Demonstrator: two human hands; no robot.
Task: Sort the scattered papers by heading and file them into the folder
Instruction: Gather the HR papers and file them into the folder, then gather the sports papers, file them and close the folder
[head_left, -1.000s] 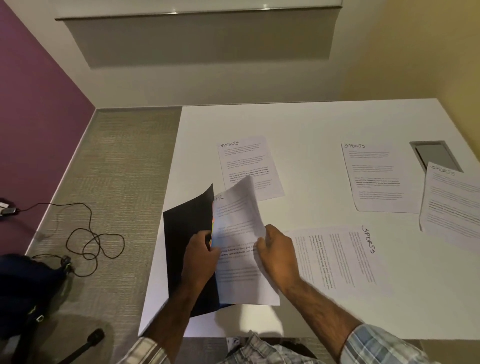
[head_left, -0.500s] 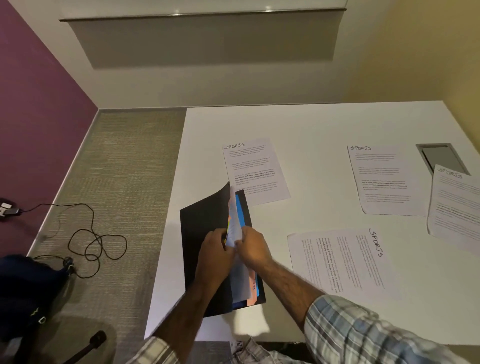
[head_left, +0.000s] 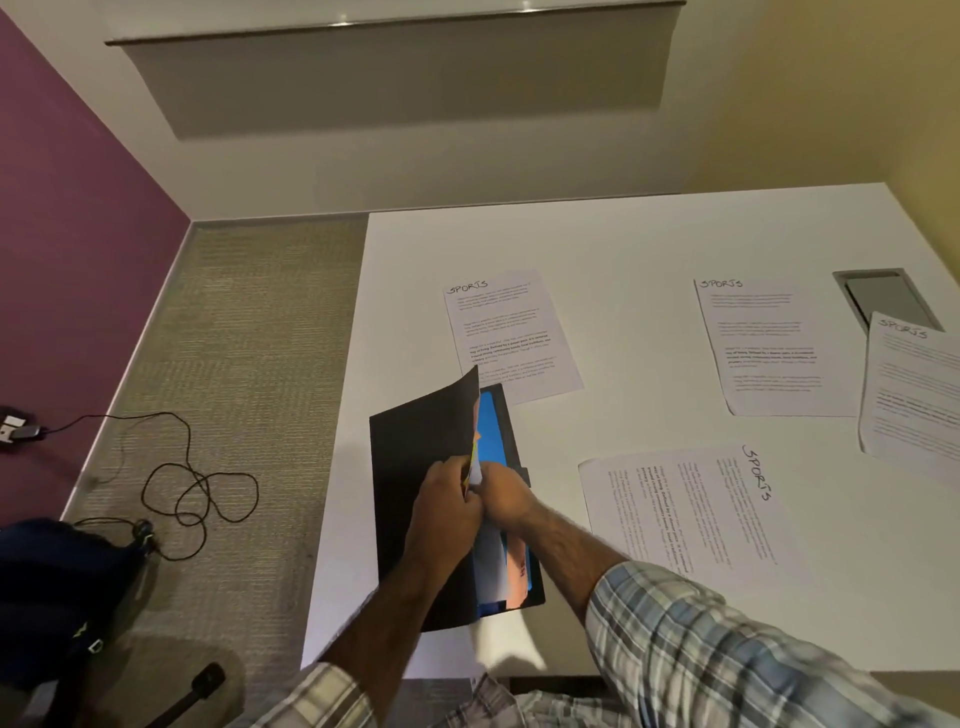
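A black folder (head_left: 415, 467) lies half open at the white table's left edge, its front cover raised. Blue and orange dividers (head_left: 491, 431) show inside, with a white sheet (head_left: 491, 556) tucked between them. My left hand (head_left: 444, 506) holds the raised cover and the divider edges. My right hand (head_left: 506, 496) is pressed against it, fingers closed on the sheet inside the folder. Several papers headed SPORTS lie loose: one behind the folder (head_left: 511, 332), one turned sideways to the right (head_left: 691, 514), one further back right (head_left: 763, 343), one at the right edge (head_left: 914, 395).
The white table (head_left: 623, 244) has a grey cable hatch (head_left: 883, 299) at its back right. To the left are carpet, a coiled black cable (head_left: 197, 488) and a dark bag (head_left: 57, 587). A wall is close behind the table.
The white sheet that stood out of the folder has gone down between the dividers. My right hand moved left onto the folder beside my left hand, and the cover has closed partway.
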